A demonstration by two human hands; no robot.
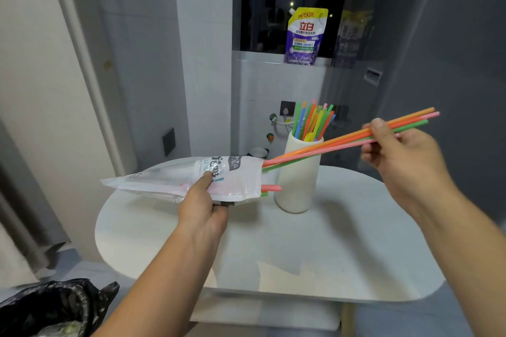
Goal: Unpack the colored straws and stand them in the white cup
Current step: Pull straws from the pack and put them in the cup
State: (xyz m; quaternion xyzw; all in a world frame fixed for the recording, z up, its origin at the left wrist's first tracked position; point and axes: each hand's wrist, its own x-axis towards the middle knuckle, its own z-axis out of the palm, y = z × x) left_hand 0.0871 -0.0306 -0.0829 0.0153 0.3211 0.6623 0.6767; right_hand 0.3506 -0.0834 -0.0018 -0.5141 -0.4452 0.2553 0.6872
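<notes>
My left hand (204, 201) grips a white plastic straw bag (235, 178), held level above the table with its open mouth facing right. A small bunch of orange, pink and green straws (339, 142) is pinched in my right hand (397, 150); their far ends just reach the bag's mouth and they cross in front of the cup. A tall ribbed white cup (297, 183) stands on the table behind the bag's mouth, with several coloured straws (310, 122) upright in it. Two short straw ends (271, 188), red and green, poke out of the bag.
The white oval table (315, 249) has bare surface in front of the cup. A purple detergent pouch (305, 35) leans on the window ledge behind. A black bin bag (54, 306) sits at the lower left on the floor. Grey walls close in around the table.
</notes>
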